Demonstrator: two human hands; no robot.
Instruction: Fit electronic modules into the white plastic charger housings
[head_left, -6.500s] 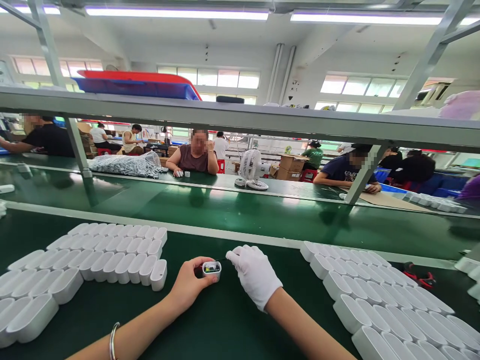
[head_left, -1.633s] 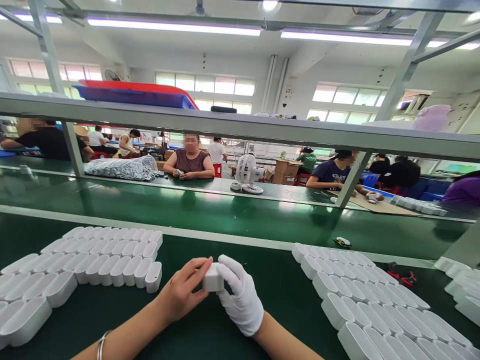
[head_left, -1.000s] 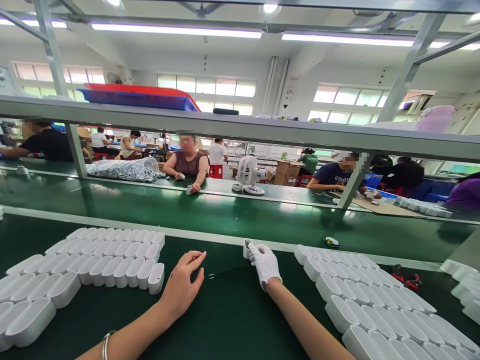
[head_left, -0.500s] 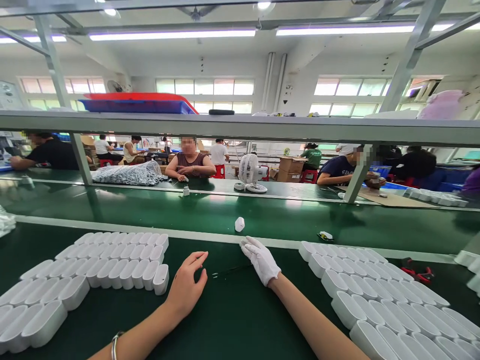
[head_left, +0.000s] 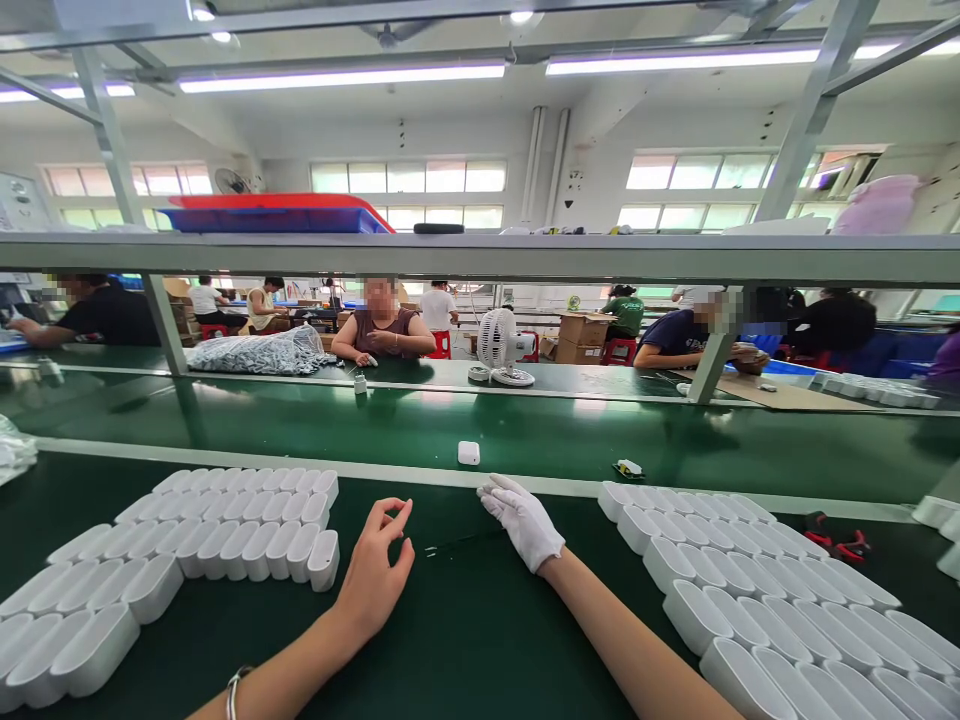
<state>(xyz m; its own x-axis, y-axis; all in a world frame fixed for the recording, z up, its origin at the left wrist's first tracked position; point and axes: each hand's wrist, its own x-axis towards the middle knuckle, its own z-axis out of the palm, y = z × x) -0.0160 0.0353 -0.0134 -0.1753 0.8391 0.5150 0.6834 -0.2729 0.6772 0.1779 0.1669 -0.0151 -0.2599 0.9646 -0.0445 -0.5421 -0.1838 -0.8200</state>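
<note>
My bare left hand (head_left: pixel 379 565) hovers over or rests on the green bench, fingers slightly curled and apart, holding nothing. Just left of it stand rows of white oval plastic housings (head_left: pixel 240 548), packed side by side. My right hand (head_left: pixel 521 520), in a white glove, lies with fingers stretched out near the pale strip at the bench's far edge. Beyond its fingertips, a small white rounded box (head_left: pixel 469 453) sits on the green conveyor belt (head_left: pixel 315 430). A thin dark tool (head_left: pixel 465 543) with pale tips lies between my hands, partly hidden by the glove.
More white housings (head_left: pixel 780 600) fill the right side, with red-handled pliers (head_left: pixel 836 540) behind them. A small circuit board piece (head_left: pixel 628 469) lies on the belt. A shelf (head_left: pixel 480 256) on metal posts spans overhead. Across the belt are a fan (head_left: pixel 499 345) and seated co-workers.
The white box on the belt has shifted slightly left and turned to show a broader face. The circuit board piece has moved left too. My hands have barely moved.
</note>
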